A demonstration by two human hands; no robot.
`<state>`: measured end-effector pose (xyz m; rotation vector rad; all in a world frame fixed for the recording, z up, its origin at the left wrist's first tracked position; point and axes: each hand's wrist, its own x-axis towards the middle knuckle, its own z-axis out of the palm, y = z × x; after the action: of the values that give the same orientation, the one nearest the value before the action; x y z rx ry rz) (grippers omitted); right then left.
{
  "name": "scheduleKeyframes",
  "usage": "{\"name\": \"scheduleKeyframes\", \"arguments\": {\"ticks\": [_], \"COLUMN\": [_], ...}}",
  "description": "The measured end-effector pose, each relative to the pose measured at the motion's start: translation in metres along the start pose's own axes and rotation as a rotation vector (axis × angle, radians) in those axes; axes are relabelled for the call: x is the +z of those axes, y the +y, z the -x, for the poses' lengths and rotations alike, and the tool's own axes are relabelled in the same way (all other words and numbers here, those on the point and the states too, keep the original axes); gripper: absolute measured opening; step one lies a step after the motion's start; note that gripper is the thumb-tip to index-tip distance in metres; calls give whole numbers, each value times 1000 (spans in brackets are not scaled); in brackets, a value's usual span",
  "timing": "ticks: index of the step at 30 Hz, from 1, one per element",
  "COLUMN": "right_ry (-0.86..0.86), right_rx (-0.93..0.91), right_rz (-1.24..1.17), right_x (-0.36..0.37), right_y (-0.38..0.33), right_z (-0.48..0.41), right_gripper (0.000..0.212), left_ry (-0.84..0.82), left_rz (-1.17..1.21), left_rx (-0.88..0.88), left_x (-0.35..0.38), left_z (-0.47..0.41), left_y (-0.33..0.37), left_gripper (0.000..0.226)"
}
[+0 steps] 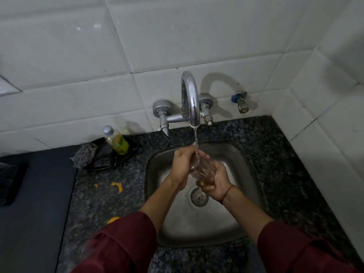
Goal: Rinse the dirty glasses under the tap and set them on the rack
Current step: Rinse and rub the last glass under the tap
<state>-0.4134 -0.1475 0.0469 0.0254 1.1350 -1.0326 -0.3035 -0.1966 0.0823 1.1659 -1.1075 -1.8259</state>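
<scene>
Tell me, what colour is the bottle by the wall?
Yellow-green plastic bottle, silver cap; head view.

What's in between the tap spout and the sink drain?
The head view shows a clear glass, gripped by the left hand and right hand, under the water stream.

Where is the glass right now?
Head view, centre: the glass is above the sink, tilted under the running tap, held between the left hand and the right hand.
</scene>
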Motion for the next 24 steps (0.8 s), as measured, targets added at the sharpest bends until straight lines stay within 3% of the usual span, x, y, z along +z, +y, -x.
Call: {"name": "scheduleKeyframes", "arguments": {"ticks": [5, 8, 11, 13, 15, 18, 21, 24], "right_ry": [138, 157, 157, 187, 231, 289, 371, 350], "right_rx": [-53, -37, -10, -33, -87, -200, -414, -822], "right_rz": [54, 110, 130, 146, 151, 87, 273, 635], "right_x": [2, 7, 10, 14, 21, 28, 27, 19], "right_y": [-3, -9, -13, -14, -13, -13, -13, -14], "right_z": [-3, 1, 7, 10, 10, 9, 9, 11], "right_gripper": [38, 37, 35, 33, 28, 24, 19, 17], "left_ry": [138, 124, 63, 103, 211, 287, 345, 230], "left_rz": [-378, -794, -1113, -1135, -1041, -1024, -952, -335], "left_rx": [230, 484, 715, 750, 669, 410, 66, -473], "left_x": [-1, -11, -23, -24, -17, -3, 3, -5], "left_z": [4, 13, 13, 12, 9, 0, -5, -6], "left_y": [-11, -27, -40, -38, -27, -4, 8, 11], "left_gripper": [41, 25, 29, 31, 32, 31, 35, 34]}}
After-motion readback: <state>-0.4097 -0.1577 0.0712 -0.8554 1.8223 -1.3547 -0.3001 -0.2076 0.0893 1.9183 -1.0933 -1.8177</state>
